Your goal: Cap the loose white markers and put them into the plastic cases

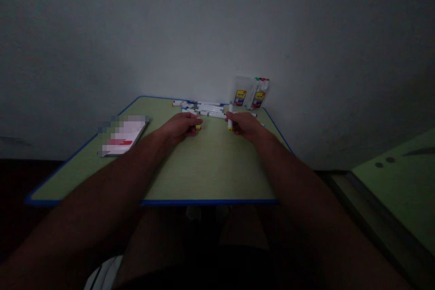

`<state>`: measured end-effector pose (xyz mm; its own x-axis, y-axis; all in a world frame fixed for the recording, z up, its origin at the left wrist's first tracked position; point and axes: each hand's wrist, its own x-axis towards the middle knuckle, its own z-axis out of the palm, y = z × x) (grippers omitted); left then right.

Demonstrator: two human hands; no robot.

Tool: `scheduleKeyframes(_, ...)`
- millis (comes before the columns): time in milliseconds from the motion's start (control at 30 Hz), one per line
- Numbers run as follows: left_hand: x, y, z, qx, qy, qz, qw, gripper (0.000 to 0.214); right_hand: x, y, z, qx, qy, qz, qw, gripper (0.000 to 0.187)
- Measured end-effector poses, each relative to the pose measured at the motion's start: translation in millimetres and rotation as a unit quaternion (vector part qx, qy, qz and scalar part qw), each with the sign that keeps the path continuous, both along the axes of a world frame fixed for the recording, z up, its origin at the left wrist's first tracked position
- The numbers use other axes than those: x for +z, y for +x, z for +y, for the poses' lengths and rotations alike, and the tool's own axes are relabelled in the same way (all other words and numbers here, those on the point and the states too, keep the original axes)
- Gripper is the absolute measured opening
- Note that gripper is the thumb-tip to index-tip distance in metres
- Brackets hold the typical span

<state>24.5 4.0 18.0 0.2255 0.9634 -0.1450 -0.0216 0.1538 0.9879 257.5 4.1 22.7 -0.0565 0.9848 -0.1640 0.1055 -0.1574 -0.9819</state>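
My left hand (181,125) is closed around a white marker; its yellow end (198,127) shows beyond the fingertips, and most of it is hidden by the hand. Another white marker with a yellow end (230,126) stands nearly upright in the pinch of my right hand (245,123). The two hands are apart, above the far half of the table. Just behind them lies a loose pile of white markers (210,108) with coloured ends, pointing mostly sideways.
Two clear plastic cases stand by the wall at the back right: one case (240,96) looks mostly see-through, the other case (259,96) has coloured marker ends at its top. A book or tablet-like item (127,133), partly blurred, lies left on the blue-edged table (204,167).
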Motion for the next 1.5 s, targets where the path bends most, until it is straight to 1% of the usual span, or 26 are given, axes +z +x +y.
scheduleKeyframes(167, 0.4, -1.8, 1.9, 0.005, 0.005, 0.014, 1.0, 0.018, 0.1, -1.0, -0.5, -0.001, -0.003, -0.011, 1.0, 0.032)
scheduleKeyframes(333, -1.0, -4.4, 4.6, -0.008, 0.018, 0.035, 0.999, 0.016, 0.1, -0.9, -0.8, 0.008, 0.002, -0.014, 1.0, 0.033)
scheduleKeyframes(467, -0.9, -4.0, 2.2, -0.003, 0.028, 0.034, 0.999, 0.018, -0.6, -1.5, -1.3, 0.017, 0.011, -0.028, 0.999, 0.03)
scheduleKeyframes(567, 0.9, -2.0, -0.8, -0.002, 0.02, 0.043, 0.999, 0.017, -0.9, -2.6, -2.0, 0.016, 0.022, -0.046, 0.999, 0.026)
scheduleKeyframes(633, 2.7, -0.7, -2.4, 0.01, 0.013, 0.052, 0.999, 0.018, -0.9, -3.2, -2.6, 0.018, 0.026, -0.053, 0.998, 0.025)
scheduleKeyframes(867, 6.1, 1.6, -5.6, 0.041, -0.006, 0.056, 0.998, 0.02, 1.0, -4.3, -4.7, 0.027, 0.016, -0.047, 0.998, 0.026)
scheduleKeyframes(1133, 3.9, 0.0, -2.5, 0.031, -0.001, 0.065, 0.997, 0.018, 0.0, -5.9, -4.7, 0.028, 0.013, -0.042, 0.999, 0.022)
scheduleKeyframes(1500, 2.2, -0.3, -1.7, 0.043, -0.009, 0.07, 0.997, 0.019, -2.3, -5.1, -3.3, 0.036, 0.008, -0.042, 0.998, 0.021)
